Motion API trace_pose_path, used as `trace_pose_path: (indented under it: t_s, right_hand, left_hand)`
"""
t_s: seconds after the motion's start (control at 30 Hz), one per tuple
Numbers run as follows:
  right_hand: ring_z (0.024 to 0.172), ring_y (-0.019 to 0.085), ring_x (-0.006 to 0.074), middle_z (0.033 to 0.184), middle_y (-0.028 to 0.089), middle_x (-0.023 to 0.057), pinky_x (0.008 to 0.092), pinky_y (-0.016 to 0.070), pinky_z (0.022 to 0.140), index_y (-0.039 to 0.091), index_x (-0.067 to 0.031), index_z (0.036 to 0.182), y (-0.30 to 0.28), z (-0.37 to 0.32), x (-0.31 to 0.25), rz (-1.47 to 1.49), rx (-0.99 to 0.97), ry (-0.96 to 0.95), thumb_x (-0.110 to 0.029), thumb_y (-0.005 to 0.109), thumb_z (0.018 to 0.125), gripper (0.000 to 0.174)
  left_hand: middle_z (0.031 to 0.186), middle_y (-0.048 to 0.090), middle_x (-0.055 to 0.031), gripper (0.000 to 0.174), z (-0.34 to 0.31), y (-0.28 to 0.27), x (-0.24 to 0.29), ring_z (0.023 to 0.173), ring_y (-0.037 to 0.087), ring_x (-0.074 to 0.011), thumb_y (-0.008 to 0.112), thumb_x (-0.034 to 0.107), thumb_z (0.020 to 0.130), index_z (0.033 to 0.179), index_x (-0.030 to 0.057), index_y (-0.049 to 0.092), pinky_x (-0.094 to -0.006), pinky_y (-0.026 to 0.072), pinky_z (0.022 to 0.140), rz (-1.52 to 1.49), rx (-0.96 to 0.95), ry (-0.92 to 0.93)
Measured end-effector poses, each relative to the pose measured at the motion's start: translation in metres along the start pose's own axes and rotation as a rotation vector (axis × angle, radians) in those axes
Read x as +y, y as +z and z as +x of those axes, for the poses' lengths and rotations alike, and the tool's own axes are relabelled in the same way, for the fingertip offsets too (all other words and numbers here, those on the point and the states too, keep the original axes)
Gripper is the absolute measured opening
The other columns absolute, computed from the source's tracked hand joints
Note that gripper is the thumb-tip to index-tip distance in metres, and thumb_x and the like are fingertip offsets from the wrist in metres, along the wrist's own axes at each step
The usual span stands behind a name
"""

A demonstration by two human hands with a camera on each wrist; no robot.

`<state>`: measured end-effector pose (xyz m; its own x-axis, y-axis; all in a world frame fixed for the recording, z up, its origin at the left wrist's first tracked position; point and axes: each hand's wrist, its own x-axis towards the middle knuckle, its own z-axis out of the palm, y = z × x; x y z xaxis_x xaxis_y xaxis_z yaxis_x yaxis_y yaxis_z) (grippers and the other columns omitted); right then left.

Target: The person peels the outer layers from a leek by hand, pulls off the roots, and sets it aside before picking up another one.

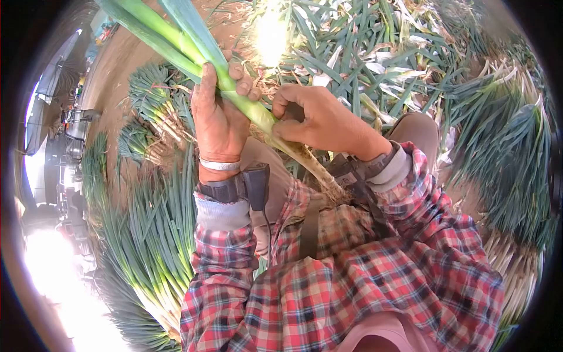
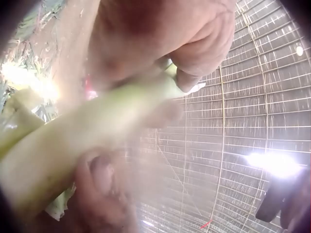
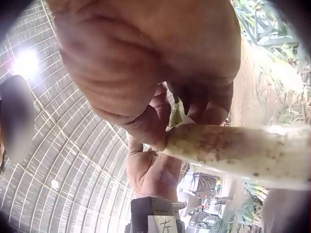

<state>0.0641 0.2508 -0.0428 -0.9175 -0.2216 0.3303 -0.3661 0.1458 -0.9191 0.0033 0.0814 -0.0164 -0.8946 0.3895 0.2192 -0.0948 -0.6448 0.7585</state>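
Note:
A long leek (image 1: pixel 234 94) runs from green leaves at the upper left down to a pale, soil-flecked stalk near my lap. My left hand (image 1: pixel 221 111) grips the green part, fingers curled round it. My right hand (image 1: pixel 319 120) pinches the white stalk just below, thumb and fingers closed on its outer skin. In the left wrist view the pale green stalk (image 2: pixel 87 126) fills the frame, blurred, between fingers (image 2: pixel 204 43). The right wrist view has the dirty white stalk (image 3: pixel 243 153) coming out of my right hand's fingers (image 3: pixel 146 126), with the left hand (image 3: pixel 155 174) behind it.
Bundles of leeks (image 1: pixel 158 234) lie on the ground at my left. A large heap of loose leeks (image 1: pixel 422 64) spreads ahead and to the right. Bare brown earth (image 1: pixel 117 64) shows at the upper left. A mesh roof (image 2: pixel 243 145) is overhead.

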Motion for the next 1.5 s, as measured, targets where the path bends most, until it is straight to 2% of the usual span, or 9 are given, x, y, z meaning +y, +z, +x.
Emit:
trace_pose_path:
  t_s: [0.13, 0.33, 0.67, 0.83, 0.97, 1.03, 1.23, 1.3, 1.5]
  right_hand:
    - [0.059, 0.056, 0.0215, 0.068, 0.058, 0.0144, 0.0341, 0.0437, 0.057, 0.057, 0.0014, 0.086, 0.013, 0.001, 0.012, -0.368, 0.202, -0.22, -0.006, 0.061, 0.077, 0.012]
    - [0.069, 0.06, 0.0345, 0.075, 0.06, 0.0172, 0.0395, 0.0469, 0.064, 0.061, 0.0006, 0.092, 0.005, -0.013, -0.007, -0.148, 0.156, 0.017, -0.006, 0.058, 0.077, 0.017]
    - [0.076, 0.057, 0.0426, 0.079, 0.06, 0.0205, 0.0449, 0.0462, 0.066, 0.058, 0.0013, 0.09, 0.02, -0.016, -0.005, -0.434, 0.223, -0.092, -0.005, 0.059, 0.074, 0.016]
    - [0.059, 0.05, 0.0113, 0.068, 0.054, 0.0041, 0.0271, 0.0388, 0.055, 0.06, 0.0006, 0.094, 0.008, -0.017, 0.002, -0.007, 0.176, 0.114, -0.001, 0.058, 0.076, 0.018]
    - [0.063, 0.041, 0.0019, 0.069, 0.049, -0.0023, 0.0206, 0.0329, 0.054, 0.061, -0.0004, 0.096, 0.012, -0.024, 0.024, 0.416, 0.153, 0.244, -0.001, 0.058, 0.077, 0.019]
    - [0.07, 0.056, 0.0121, 0.071, 0.059, 0.0073, 0.0308, 0.0455, 0.062, 0.063, 0.0008, 0.089, 0.015, -0.029, 0.035, 0.23, 0.22, 0.25, -0.001, 0.058, 0.076, 0.013]
    - [0.073, 0.061, 0.0295, 0.079, 0.061, 0.0167, 0.0395, 0.0479, 0.067, 0.059, 0.0016, 0.087, 0.012, -0.078, 0.132, -0.145, 0.374, 0.362, -0.001, 0.057, 0.076, 0.011]
    - [0.076, 0.06, 0.035, 0.082, 0.061, 0.0177, 0.0429, 0.0462, 0.066, 0.058, -0.0012, 0.094, 0.008, -0.091, 0.16, -0.641, 0.378, 0.221, 0.002, 0.056, 0.076, 0.019]
    - [0.098, 0.059, 0.0437, 0.1, 0.063, 0.0231, 0.0529, 0.0478, 0.079, 0.06, -0.0038, 0.101, -0.023, -0.121, 0.193, -0.801, 0.051, 0.805, -0.014, 0.055, 0.08, 0.024]
  left_hand:
    - [0.092, 0.049, -0.0039, 0.04, 0.0, 0.015, -0.001, 0.078, 0.045, -0.0136, 0.045, 0.03, 0.101, 0.126, -0.0019, 0.046, -0.0298, 0.0419, 0.069, 0.203, 0.172, 0.07]
    - [0.092, 0.056, -0.0073, 0.036, -0.005, 0.04, -0.001, 0.078, 0.053, -0.0163, 0.048, 0.026, 0.1, 0.122, -0.0026, 0.049, -0.0316, 0.0454, 0.067, 0.44, 0.34, 0.142]
    - [0.091, 0.055, -0.0071, 0.027, -0.012, 0.053, -0.007, 0.076, 0.053, -0.0153, 0.048, 0.024, 0.1, 0.11, -0.0005, 0.051, -0.0313, 0.0454, 0.067, 0.493, 0.371, 0.225]
    - [0.084, 0.048, -0.002, 0.035, -0.014, 0.037, 0.001, 0.069, 0.042, -0.0116, 0.049, 0.034, 0.1, 0.113, 0.0014, 0.051, -0.0266, 0.038, 0.061, 0.12, 0.136, 0.141]
    - [0.079, 0.047, -0.002, 0.044, -0.011, 0.014, 0.001, 0.063, 0.04, -0.0114, 0.048, 0.044, 0.099, 0.114, 0.0034, 0.05, -0.028, 0.0367, 0.056, -0.146, 0.013, 0.083]
    - [0.079, 0.046, -0.0015, 0.046, -0.012, 0.011, 0.002, 0.063, 0.039, -0.0116, 0.047, 0.047, 0.098, 0.113, 0.004, 0.051, -0.0275, 0.0355, 0.055, -0.159, 0.024, 0.083]
    - [0.077, 0.046, -0.0005, 0.042, -0.01, 0.008, 0.031, 0.06, 0.04, -0.0114, 0.049, 0.046, 0.098, 0.109, 0.0049, 0.052, -0.0274, 0.0362, 0.055, 0.074, 0.229, 0.222]
    - [0.076, 0.046, 0.0003, 0.041, -0.01, -0.004, 0.055, 0.059, 0.039, -0.0096, 0.048, 0.046, 0.098, 0.105, 0.0056, 0.051, -0.0256, 0.0372, 0.055, 0.127, 0.195, 0.248]
    - [0.072, 0.041, 0.0003, 0.04, -0.029, -0.01, 0.168, 0.059, 0.039, -0.0097, 0.043, 0.044, 0.1, 0.1, 0.0039, 0.048, -0.025, 0.0377, 0.055, 0.172, 0.213, 0.427]
